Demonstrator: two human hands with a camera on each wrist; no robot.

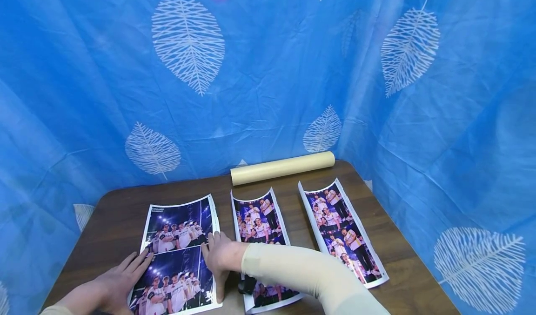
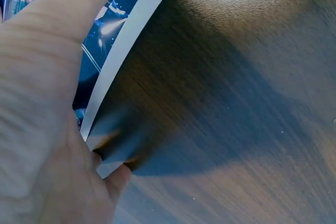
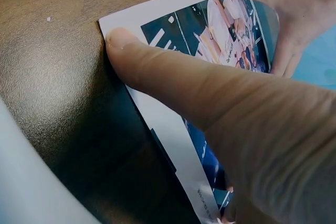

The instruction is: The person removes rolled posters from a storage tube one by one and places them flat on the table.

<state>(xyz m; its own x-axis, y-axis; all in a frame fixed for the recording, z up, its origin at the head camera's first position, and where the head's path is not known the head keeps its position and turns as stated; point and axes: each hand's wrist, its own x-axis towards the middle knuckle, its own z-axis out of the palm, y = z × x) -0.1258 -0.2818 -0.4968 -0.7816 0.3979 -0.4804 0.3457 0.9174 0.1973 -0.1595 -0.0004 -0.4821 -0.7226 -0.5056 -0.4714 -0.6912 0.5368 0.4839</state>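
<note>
A glossy photo sheet with two stacked group pictures lies at the left of the table, its far right side lifting slightly. My left hand rests along its left edge with fingers extended. Across from it, my right hand rests on the right edge, fingers pointing away from me. In the right wrist view, the right thumb lies straight over a white-bordered corner of the sheet. The left wrist view shows the left hand at the sheet's white border, partly hiding the pictures.
Right of the hands lies a second photo sheet with curling edges, partly covered by my right sleeve. A third sheet curls farther right. A pale yellow roll lies at the table's back edge, before a blue leaf-patterned curtain.
</note>
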